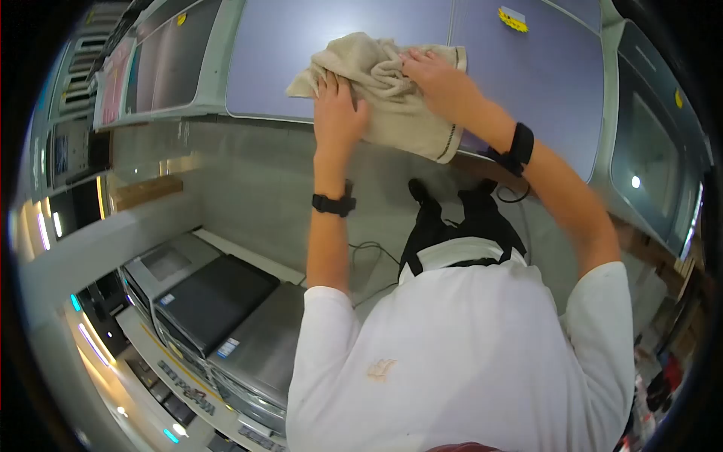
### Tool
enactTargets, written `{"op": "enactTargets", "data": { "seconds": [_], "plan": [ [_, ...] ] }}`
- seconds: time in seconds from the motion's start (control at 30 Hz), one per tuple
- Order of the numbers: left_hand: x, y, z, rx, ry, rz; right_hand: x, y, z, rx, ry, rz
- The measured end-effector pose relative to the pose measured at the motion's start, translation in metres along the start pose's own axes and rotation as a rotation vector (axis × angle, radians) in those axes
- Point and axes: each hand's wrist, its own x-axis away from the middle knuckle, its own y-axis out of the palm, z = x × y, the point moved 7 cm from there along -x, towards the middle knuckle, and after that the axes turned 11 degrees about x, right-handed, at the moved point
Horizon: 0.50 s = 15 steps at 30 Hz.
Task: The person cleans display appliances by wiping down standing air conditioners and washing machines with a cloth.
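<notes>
A beige cloth lies bunched over the front edge of a bluish-purple flat top, with a dark stitched stripe along its right side. My left hand rests on the cloth's left part, its fingers spread. On the upper right part of the cloth lies my right hand, its fingers bent into the folds; whether they pinch the fabric is hard to see. Black bands are on both wrists.
A yellow tag sits on the top at the back right. Glass-fronted appliances flank it. Dark and silver appliances stand at the lower left. Cables run along the floor near my feet.
</notes>
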Motion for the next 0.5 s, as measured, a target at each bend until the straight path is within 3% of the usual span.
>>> {"op": "enactTargets", "data": {
  "seconds": [0.1,0.3,0.4,0.5],
  "plan": [
    [0.009,0.007,0.016,-0.026,0.05,-0.058,0.038,-0.004,-0.02,0.04,0.162,-0.023],
    [0.026,0.003,0.038,0.059,0.159,-0.17,0.098,-0.034,0.004,0.008,0.202,-0.059],
    [-0.017,0.002,0.015,0.036,0.174,-0.257,0.065,-0.044,0.05,0.031,0.183,-0.013],
    [-0.072,0.005,0.002,0.018,0.233,-0.238,0.011,-0.034,0.097,0.11,0.371,-0.152]
  ]
}}
